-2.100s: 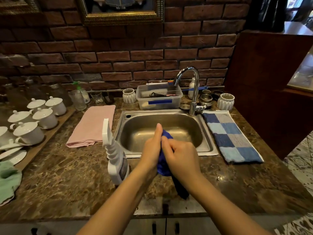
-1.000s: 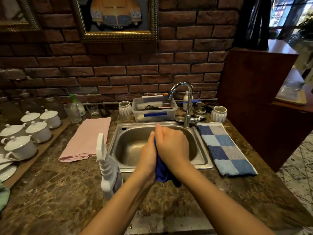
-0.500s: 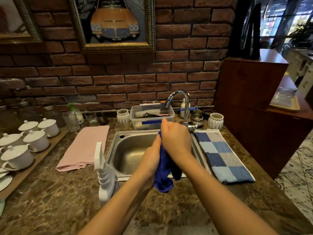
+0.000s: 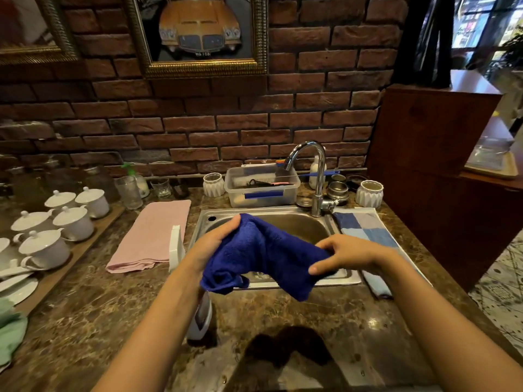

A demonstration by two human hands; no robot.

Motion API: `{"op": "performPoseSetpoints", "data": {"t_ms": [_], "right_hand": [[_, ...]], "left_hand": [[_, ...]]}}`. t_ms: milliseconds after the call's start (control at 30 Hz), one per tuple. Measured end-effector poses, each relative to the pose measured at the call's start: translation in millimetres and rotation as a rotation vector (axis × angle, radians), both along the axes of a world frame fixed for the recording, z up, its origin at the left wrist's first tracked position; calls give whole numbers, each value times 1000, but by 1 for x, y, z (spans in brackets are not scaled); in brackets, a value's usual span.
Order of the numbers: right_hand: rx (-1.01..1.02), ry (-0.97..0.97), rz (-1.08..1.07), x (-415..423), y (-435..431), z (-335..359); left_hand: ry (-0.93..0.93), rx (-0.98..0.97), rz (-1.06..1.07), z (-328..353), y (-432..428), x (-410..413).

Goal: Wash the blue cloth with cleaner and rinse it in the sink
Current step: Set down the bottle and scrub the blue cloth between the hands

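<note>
Hands apart, the deep-blue terry cloth [image 4: 263, 256] stretched between them above the steel sink's [image 4: 288, 211] front rim; left hand [image 4: 215, 241] grips one end, right hand [image 4: 348, 254] pinches the other; probably mid-scrub; next comes rinsing under the curved chrome tap [image 4: 318, 165].

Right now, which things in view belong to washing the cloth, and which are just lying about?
In the job: blue cloth, gripped by the left hand and right hand; sink; tap; white spray bottle.
Lying about: pink towel; checked towel; white lidded cups; plastic tub; green cloth.
</note>
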State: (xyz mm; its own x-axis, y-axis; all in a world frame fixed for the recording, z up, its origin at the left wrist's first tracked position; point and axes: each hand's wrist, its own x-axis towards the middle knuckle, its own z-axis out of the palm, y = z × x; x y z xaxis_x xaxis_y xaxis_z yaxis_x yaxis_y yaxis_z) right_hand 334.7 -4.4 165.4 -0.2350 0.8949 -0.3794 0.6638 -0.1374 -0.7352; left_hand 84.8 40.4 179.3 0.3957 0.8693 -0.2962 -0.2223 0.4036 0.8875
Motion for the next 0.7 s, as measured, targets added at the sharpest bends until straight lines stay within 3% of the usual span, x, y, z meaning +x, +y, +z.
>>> {"op": "performPoseSetpoints", "data": {"t_ms": [167, 300, 400, 467, 533, 700], "right_hand": [[169, 444, -347, -19, -11, -5], [512, 206, -412, -92, -14, 4], [726, 116, -674, -113, 1, 1], [680, 235, -763, -107, 13, 1], [585, 328, -715, -105, 19, -1], [607, 415, -654, -123, -2, 0]], "left_hand": [[56, 122, -7, -12, -2, 7], [172, 311, 58, -22, -14, 37], [211, 387, 75, -22, -29, 52], [171, 391, 31, -17, -33, 53], [154, 374, 39, -13, -33, 52], [238, 335, 279, -12, -16, 50]]}}
